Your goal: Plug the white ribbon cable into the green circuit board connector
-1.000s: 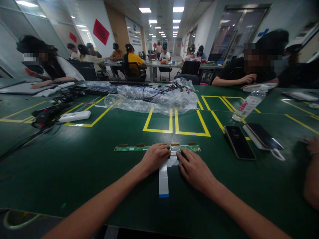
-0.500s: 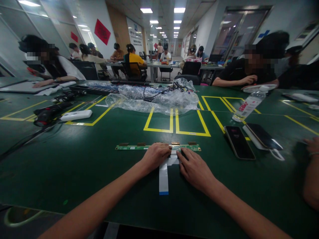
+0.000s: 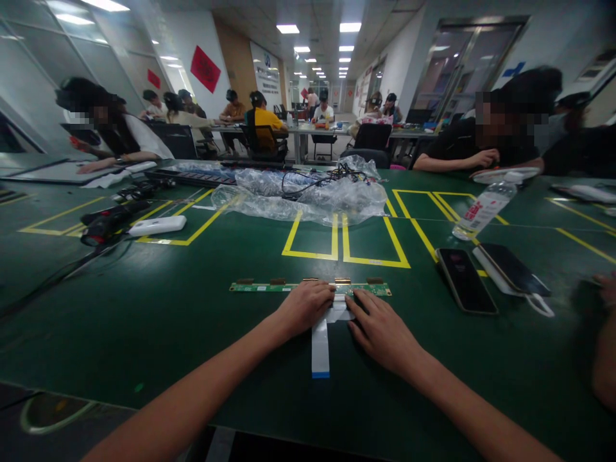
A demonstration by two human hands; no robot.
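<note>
A long, narrow green circuit board lies across the dark green table in front of me. From its connector area a white flat ribbon cable folds and runs toward me, ending in a blue tip. My left hand is closed at the cable's left edge by the connector, fingers together and bent; the thumb is hidden. On the other side, my right hand rests with fingers stretched and slightly apart, its fingertips at the cable's right edge and the board's lower edge. The hands cover part of the board.
Clear plastic wrap with black cables lies beyond yellow tape outlines. Two phones and a tilted water bottle are at right. A black device and a white one are at left. Other people sit around; one person's arm shows at far right.
The whole view has shifted slightly right and down as my head moved. Both hands stay at the same place on the board and cable.
</note>
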